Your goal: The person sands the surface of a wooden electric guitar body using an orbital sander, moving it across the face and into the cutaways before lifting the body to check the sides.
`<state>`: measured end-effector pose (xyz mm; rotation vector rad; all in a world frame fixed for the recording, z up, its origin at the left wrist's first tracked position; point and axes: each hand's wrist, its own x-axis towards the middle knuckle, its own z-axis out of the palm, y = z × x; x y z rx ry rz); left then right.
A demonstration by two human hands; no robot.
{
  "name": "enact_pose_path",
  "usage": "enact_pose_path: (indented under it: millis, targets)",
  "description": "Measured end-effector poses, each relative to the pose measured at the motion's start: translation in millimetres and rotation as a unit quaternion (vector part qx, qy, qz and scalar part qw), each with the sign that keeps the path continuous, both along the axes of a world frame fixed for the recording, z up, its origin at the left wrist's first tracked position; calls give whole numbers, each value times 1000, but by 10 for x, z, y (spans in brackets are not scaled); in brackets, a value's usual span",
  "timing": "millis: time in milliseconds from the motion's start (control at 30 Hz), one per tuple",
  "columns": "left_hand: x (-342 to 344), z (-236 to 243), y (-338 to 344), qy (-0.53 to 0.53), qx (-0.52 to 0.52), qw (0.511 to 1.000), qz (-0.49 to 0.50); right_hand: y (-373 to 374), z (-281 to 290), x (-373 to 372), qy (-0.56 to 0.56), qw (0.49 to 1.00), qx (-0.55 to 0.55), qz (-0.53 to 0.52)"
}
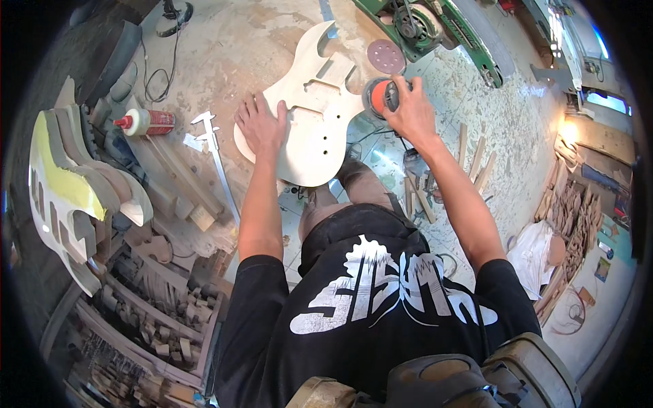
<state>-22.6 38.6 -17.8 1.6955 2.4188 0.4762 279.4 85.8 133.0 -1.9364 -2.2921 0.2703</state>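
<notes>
A pale wooden electric guitar body with routed cavities and several small holes lies on the workbench in front of me. My left hand rests on its left side, palm down and fingers spread. On the right, my right hand is wrapped round a black and orange orbital sander. The sander sits at the body's right edge, over the curve of the side. Its pad is partly hidden by my fingers. Just beyond it lies a round maroon sanding disc with holes.
To the left are a white glue bottle with a red cap, a metal caliper and wood strips. More guitar bodies stand at far left, above shelves of offcuts. A green machine occupies the far right.
</notes>
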Motion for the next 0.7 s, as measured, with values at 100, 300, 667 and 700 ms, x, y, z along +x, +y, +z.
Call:
enact_pose_path:
  millis: [100,300,667,700]
  targets:
    - [13,13,1,5,-2,1000,-1,-91,-2,2,0,1000,-10,17]
    - [-18,-22,-9,10,0,1000,0,-450,84,-289,17,994,-68,79]
    - [-6,6,8,3,-19,1000,2,-522,123,-237,-2,989,-101,108]
    - [-10,9,7,2,-24,1000,2,-529,131,-245,-2,989,-100,108]
